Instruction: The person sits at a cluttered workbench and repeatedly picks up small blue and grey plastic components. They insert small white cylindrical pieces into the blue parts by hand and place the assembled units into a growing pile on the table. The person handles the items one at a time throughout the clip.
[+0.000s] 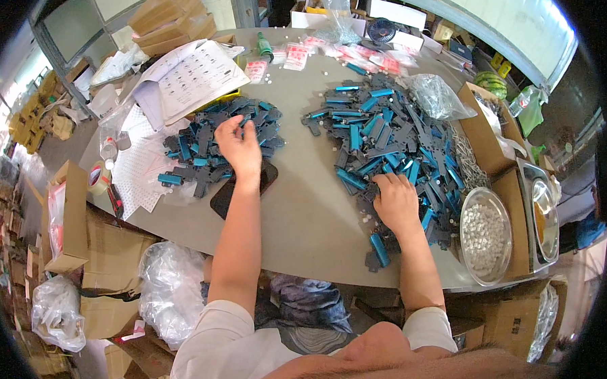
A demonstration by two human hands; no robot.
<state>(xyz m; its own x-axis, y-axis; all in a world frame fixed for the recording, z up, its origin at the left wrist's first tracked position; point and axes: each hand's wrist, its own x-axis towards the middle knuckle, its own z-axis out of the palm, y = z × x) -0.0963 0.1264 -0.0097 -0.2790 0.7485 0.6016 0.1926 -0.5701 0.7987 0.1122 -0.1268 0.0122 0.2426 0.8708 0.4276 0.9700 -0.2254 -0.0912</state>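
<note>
1. Grey table (302, 162): at about half past four a loose blue part (380, 250) lies near the front edge; a sweep of the right forearm could knock it off.
2. Right heap (383, 142) of blue and dark-grey parts, two o'clock: piled loosely, so pulling one from underneath could start a slide.
3. Left heap (203, 136) of similar parts, ten o'clock.
4. Metal bowl (483, 195) of white pieces, half past three: an elbow bump could spill it.
5. Dark phone (224, 198), nine o'clock, beneath the left forearm: falling parts could scratch it.
6. Left hand (239, 146), ten o'clock, over the left heap: thumb and fingers curled, nearly together. Right hand (395, 200), three o'clock: fingers bent onto the right heap's near side. Fingertips are partly hidden; I cannot tell whether either grips a part.
</note>
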